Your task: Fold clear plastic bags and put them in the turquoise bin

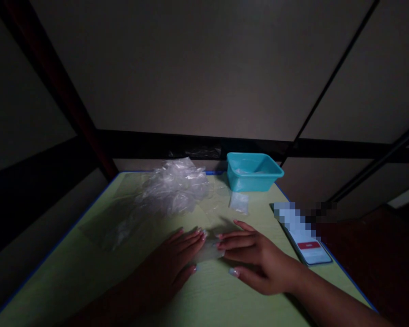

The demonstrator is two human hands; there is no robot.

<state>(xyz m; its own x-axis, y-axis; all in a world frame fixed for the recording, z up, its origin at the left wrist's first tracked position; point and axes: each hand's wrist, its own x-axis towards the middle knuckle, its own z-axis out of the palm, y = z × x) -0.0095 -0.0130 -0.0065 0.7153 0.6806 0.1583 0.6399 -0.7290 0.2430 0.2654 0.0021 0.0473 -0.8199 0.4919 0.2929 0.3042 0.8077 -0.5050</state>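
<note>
A small clear plastic bag (210, 251) lies flat on the table between my two hands. My left hand (180, 256) presses on its left part with outstretched fingers, palm down. The fingers of my right hand (257, 254) are stretched and spread, with the middle ones touching the bag's right end and the thumb apart from it. Beyond my hands is a loose heap of crumpled clear plastic bags (180, 186). A small folded plastic packet (239, 202) rests past my right fingertips. Part of the bag is hidden under my fingers.
A turquoise plastic tub (252, 182) with some clear plastic inside stands at the table's far right. A phone (313, 252) with a lit screen lies along the right edge. The pale yellow-green table (204, 299) has a blue rim, and panelled boards rise behind it. The light is dim.
</note>
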